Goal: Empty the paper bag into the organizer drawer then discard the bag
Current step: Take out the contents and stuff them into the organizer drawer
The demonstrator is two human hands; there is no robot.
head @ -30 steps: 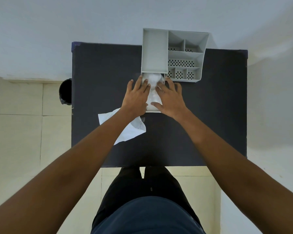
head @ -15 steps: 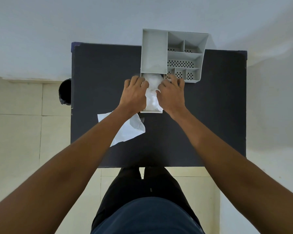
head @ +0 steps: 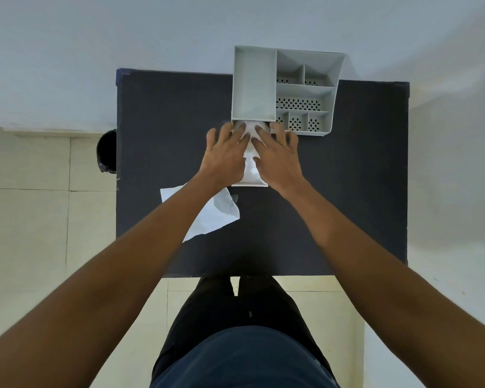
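A grey organizer (head: 252, 85) stands at the table's far edge, with its drawer (head: 249, 184) pulled out toward me. White crumpled contents (head: 251, 163) fill the drawer. My left hand (head: 224, 158) and my right hand (head: 277, 161) lie flat on these contents, fingers spread and pointing at the organizer. Neither hand grips anything. The white paper bag (head: 216, 214) lies flat on the table near the drawer's left front, partly hidden under my left forearm.
The dark table (head: 347, 191) stands against a pale wall. A black bin (head: 107, 151) sits on the tiled floor beside the table's left edge. The organizer's right side has several small perforated compartments (head: 300, 103).
Both hands have slid forward over the drawer's contents toward the organizer and their fingers have spread. The bag has not moved.
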